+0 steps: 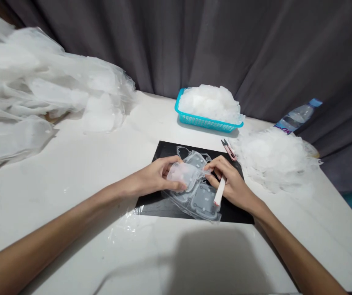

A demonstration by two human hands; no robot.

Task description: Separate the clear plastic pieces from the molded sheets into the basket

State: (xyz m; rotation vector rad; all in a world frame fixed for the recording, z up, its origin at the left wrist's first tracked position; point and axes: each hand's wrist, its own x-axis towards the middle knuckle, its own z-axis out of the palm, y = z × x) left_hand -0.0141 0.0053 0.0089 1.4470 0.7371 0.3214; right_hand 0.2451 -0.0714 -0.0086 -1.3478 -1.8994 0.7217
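Over the middle of the black mat [151, 209], your left hand [160, 176] holds a translucent plastic piece [182, 174], thumb on the near edge and fingers curled around the far side. Your right hand [226, 180] pinches the crumpled film [203, 174] at the piece's right edge between thumb and fingertips, with a white stick [220, 191], reddish at its near end, lying across that same hand. Under your hands is a clear sheet [205, 200] with rounded moulded shapes; it covers much of the mat's middle, and your fingers hide part of it.

At the mat's far right corner you have pink-handled snips [230, 150], dark blades pointing away from you, close against a loose white pile [277, 157] that crowds your right side. Behind that pile is a blue-capped bottle [298, 114], its lower part hidden. Beyond the mat, a turquoise basket [208, 121] is heaped above its rim with white pieces [208, 101]. A big mound of cloudy plastic [62, 82] takes up the far left of the white table [71, 168], and a dark curtain [163, 37] hangs behind everything.
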